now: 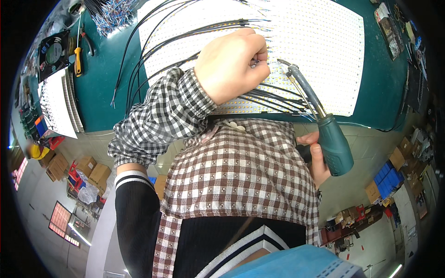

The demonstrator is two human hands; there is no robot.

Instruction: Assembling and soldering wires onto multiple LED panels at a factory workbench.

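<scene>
Your left hand (232, 65): fist closed, pinching thin wire end against white LED panel (320, 51). Your right hand (317, 160): wrapped around teal handle of soldering iron (324, 132), tip raised toward panel, just right of left fist. Black wires (162, 34) fan across panel, under left hand. Panel lies flat on green table (104, 88). Yellow-handled pliers (78, 58) at table's far left, well apart.

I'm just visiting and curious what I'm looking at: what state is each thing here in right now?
Left hand: closed, pinching black wires on the panel.
Right hand: gripping the soldering iron handle.
Soldering iron: held, tip at the panel.
White LED panel: lying flat on the green bench.
Black wires: fanned across the panel.
</scene>
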